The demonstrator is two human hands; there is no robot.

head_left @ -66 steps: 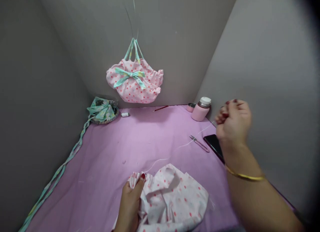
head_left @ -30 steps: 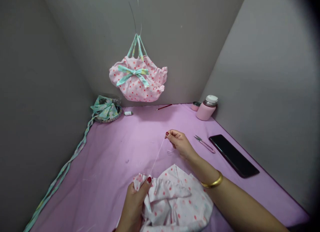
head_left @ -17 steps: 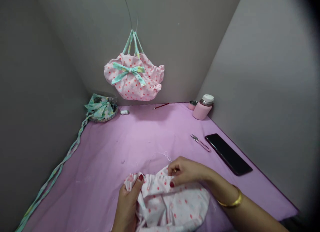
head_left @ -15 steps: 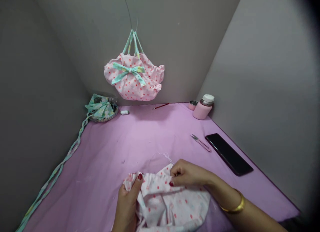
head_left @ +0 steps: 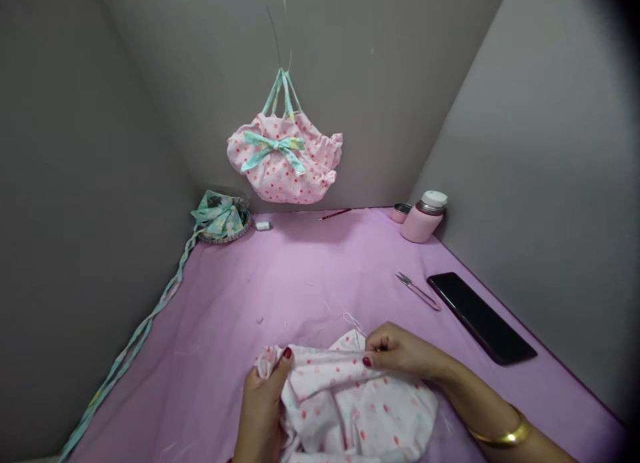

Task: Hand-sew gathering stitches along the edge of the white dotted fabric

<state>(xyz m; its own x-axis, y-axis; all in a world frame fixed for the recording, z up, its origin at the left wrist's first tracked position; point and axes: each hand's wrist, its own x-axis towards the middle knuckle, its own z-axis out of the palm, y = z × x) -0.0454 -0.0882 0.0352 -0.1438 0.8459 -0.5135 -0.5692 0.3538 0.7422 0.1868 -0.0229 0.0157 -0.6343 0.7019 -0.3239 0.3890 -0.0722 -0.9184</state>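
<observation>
A white-pink fabric piece with red dots [head_left: 367,410] lies bunched at the near edge of the table. My left hand [head_left: 264,396] grips its gathered left end, thumb on top. At the upper right edge my right hand [head_left: 403,350] pinches the same fabric between thumb and curled fingers. The edge between both hands is stretched fairly straight. Loose white thread [head_left: 351,320] trails from the fabric's far corner. A gold bangle [head_left: 505,433] circles my right wrist.
A purple cloth [head_left: 295,276] covers the table. Thread snips [head_left: 419,292] and a phone [head_left: 483,316] lie right; a pink bottle [head_left: 424,216] stands behind. A dotted bag [head_left: 287,173] hangs at the back wall. Left are a basket [head_left: 225,235] and a long green tie [head_left: 145,323].
My right hand has moved rightward away from my left, pulling the fabric edge straighter. The whole view has shifted slightly, so the surroundings appear further right.
</observation>
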